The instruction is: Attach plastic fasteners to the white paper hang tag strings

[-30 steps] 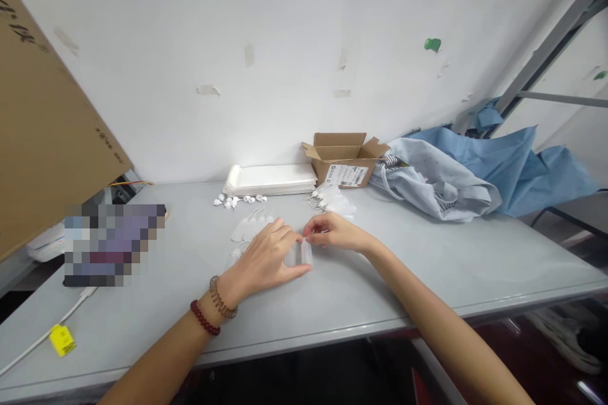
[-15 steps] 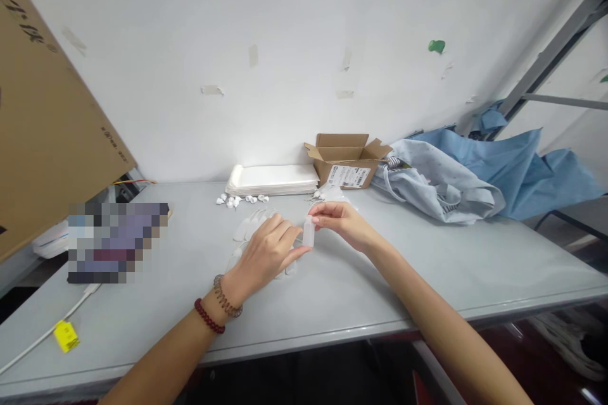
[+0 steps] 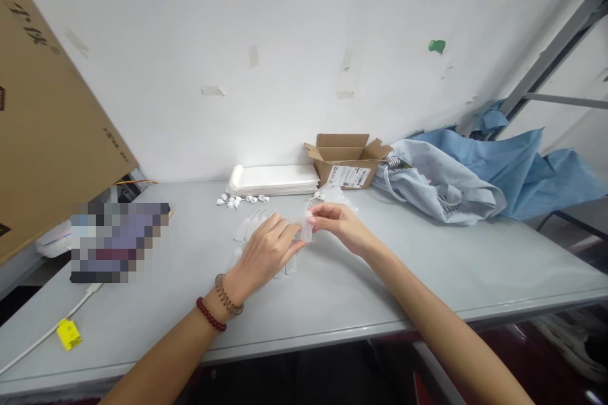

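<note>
My right hand [image 3: 341, 226] pinches a small translucent plastic bottle [image 3: 306, 229] by its top, just above the grey table [image 3: 361, 304]. My left hand [image 3: 265, 253], with two bead bracelets on its wrist, has its fingertips curled onto the same bottle from the left. Another small clear bottle [image 3: 291, 265] lies on the table under my left fingers. Several flat translucent pieces [image 3: 249, 224] lie just behind my left hand, and small white caps [image 3: 235, 201] are scattered further back.
A stack of white trays [image 3: 273, 179] and an open cardboard box [image 3: 348, 159] stand against the wall. Blue and grey cloth [image 3: 456, 180] is heaped at the right. A big cardboard sheet [image 3: 42, 133] leans at the left, with a white cable and yellow tag [image 3: 69, 334] near the front edge.
My right hand lifted the small bottle off the table and brought it up and back a little. My left hand followed, its fingertips staying on the bottle.
</note>
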`<action>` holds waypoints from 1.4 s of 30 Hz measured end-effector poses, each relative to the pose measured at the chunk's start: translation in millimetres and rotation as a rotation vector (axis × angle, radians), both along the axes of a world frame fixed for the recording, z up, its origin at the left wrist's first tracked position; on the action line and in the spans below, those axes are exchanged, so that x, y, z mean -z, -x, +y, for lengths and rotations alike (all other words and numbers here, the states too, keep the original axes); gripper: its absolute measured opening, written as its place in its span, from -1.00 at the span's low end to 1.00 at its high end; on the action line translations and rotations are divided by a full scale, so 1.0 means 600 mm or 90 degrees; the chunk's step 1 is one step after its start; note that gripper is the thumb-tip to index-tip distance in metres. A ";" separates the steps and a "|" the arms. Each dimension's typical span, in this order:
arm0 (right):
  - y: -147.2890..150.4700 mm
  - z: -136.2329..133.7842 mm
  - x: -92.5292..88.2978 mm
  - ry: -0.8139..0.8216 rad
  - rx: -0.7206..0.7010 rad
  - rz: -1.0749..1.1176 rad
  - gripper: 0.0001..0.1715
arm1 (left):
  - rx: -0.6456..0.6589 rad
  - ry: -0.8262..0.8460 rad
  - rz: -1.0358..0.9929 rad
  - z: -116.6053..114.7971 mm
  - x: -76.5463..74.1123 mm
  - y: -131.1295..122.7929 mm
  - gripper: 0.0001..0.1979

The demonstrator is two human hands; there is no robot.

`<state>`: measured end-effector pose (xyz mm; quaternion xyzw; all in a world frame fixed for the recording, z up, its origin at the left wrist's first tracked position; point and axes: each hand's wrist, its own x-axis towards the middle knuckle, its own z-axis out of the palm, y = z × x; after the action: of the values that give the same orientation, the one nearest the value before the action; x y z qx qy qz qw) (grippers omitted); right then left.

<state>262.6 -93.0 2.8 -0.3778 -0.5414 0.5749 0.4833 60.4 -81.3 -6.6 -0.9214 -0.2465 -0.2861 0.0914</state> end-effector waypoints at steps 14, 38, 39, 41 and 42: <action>0.029 -0.004 0.017 -0.070 0.083 -0.016 -0.59 | -0.031 0.175 -0.176 0.002 0.003 -0.001 -0.76; 0.045 -0.014 0.034 -0.202 0.139 -0.207 -0.61 | -0.110 0.544 -0.373 -0.001 -0.028 -0.002 -0.75; 0.045 -0.015 0.034 -0.216 0.145 -0.215 -0.60 | -0.107 0.550 -0.371 0.001 -0.028 -0.001 -0.75; 0.045 -0.015 0.033 -0.251 0.155 -0.241 -0.63 | -0.098 0.557 -0.362 0.003 -0.028 0.000 -0.75; 0.045 -0.015 0.033 -0.270 0.160 -0.255 -0.66 | -0.093 0.561 -0.355 0.005 -0.028 0.000 -0.74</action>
<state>235.7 -102.3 -16.8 -0.4387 -0.6825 0.2991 0.5023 60.2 -78.6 10.4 -0.7415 -0.4223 -0.3828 -0.3540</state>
